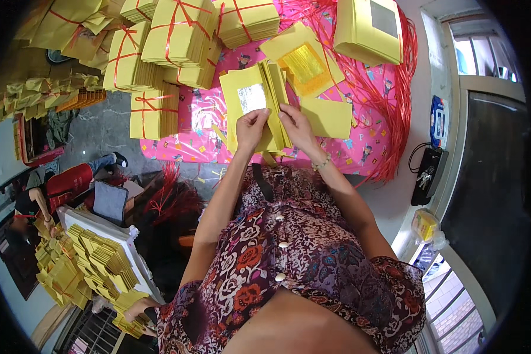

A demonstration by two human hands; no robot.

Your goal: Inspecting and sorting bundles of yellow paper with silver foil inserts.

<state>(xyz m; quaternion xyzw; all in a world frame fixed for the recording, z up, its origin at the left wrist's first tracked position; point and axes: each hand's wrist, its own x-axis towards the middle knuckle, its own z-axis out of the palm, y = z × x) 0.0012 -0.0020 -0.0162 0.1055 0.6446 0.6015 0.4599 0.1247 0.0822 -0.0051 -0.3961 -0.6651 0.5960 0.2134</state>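
A stack of yellow paper sheets (pixel 232 94) with a silver foil square (pixel 252 98) on top lies near the front edge of the pink patterned table. My left hand (pixel 251 128) is closed, thumb and fingers pinching the stack's sheets just below the foil. On the other side, my right hand (pixel 299 127) holds the raised edges of the sheets, its fingers curled against them. Between both hands part of the stack stands up, fanned along its edge. Beyond my right hand lie a yellow sheet with a gold foil square (pixel 304 64) and a plain yellow sheet (pixel 330 118).
Bundles of yellow paper tied with red string (pixel 177 35) crowd the table's far left. A tall yellow stack (pixel 366 29) stands far right, beside hanging red strings (pixel 402 112). At left, another person's arm (pixel 39 203) reaches over a white table (pixel 138 259) of folded yellow papers.
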